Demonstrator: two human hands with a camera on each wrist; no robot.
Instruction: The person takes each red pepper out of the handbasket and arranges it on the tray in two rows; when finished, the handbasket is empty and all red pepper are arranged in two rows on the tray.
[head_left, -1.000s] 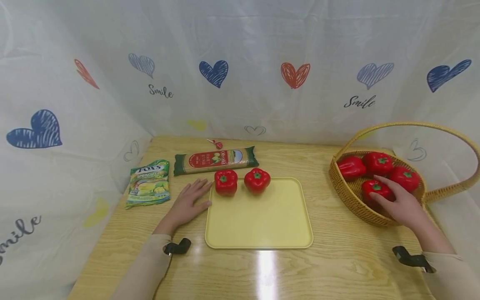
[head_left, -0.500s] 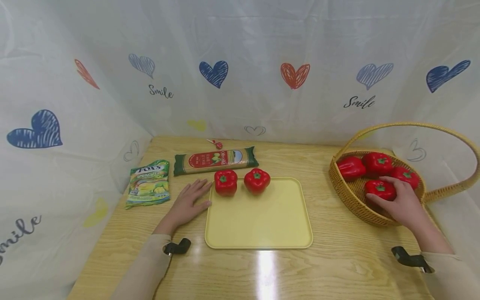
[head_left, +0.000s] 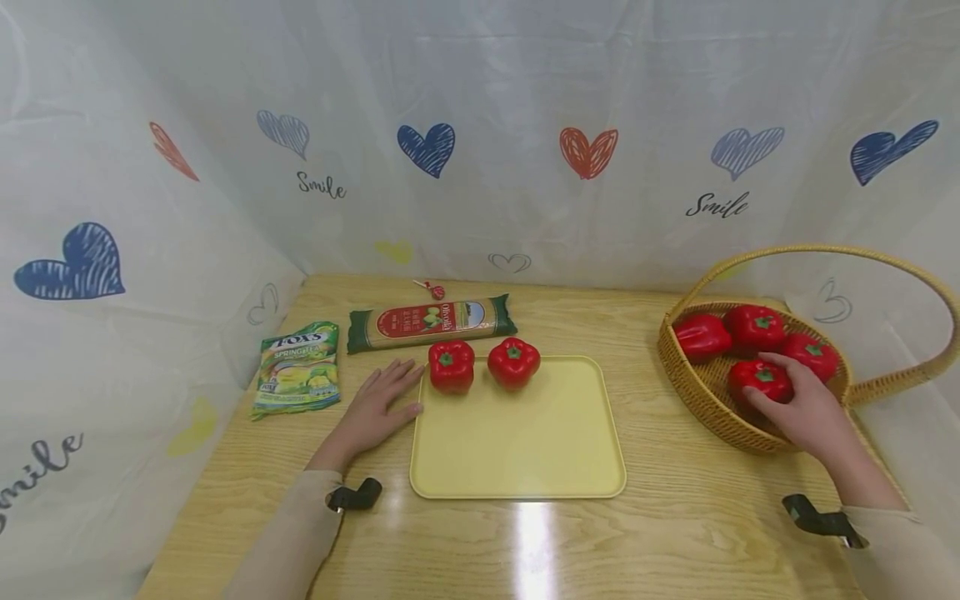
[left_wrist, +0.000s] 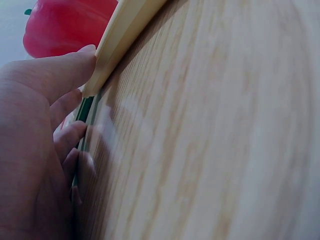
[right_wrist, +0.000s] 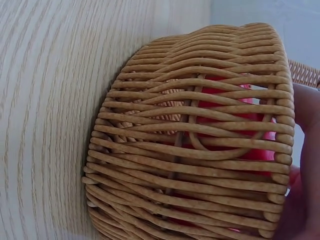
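Observation:
In the head view my right hand (head_left: pixel 806 412) reaches into the wicker basket (head_left: pixel 693 404) and grips a red bell pepper (head_left: pixel 762 380) between thumb and fingers. Several other peppers lie in the basket, such as one at its left side (head_left: pixel 702 337). From the right wrist, the woven wall (right_wrist: pixel 225 130) hides most of the pepper and fingers. My left hand (head_left: pixel 381 408) rests on the table at the left of the yellow tray (head_left: pixel 517 450), thumb and fingertips at its rim. Two red bell peppers, a left one (head_left: pixel 452 367) and a right one (head_left: pixel 513 363), sit at the tray's back edge.
Behind the tray lies a pasta packet (head_left: pixel 432 323), with a lollipop (head_left: pixel 433 290) beyond it. A green candy bag (head_left: pixel 297 369) is left of my left hand. The basket's tall handle (head_left: pixel 832 248) arches up at the right. A white curtain (head_left: pixel 487 192) encloses the back.
My right fingers have settled around the pepper in the basket, and it has shifted slightly to the right. The left hand has stayed in place.

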